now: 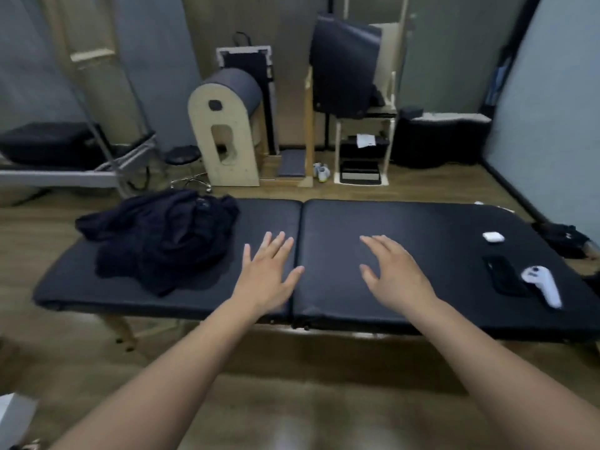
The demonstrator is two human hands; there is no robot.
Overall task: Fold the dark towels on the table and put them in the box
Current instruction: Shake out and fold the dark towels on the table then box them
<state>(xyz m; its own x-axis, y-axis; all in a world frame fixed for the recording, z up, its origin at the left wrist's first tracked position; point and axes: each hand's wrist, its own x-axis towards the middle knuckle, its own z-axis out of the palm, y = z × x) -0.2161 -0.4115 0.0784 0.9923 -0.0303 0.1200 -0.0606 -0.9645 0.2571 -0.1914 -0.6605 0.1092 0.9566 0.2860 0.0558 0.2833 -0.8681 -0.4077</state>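
Where two bare arms reach across it: one black padded table [422, 228], seamed at the middle. Dark towels [162, 241]: one crumpled, unfolded heap on its left half. Left hand [264, 274], right hand [393, 274]: fingers spread, holding nothing, over the middle. Black phone [503, 277], white controller [542, 284], small white case [493, 237]: right end.

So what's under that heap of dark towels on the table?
Only the black padded table shows around the dark towels; anything beneath the heap is covered.
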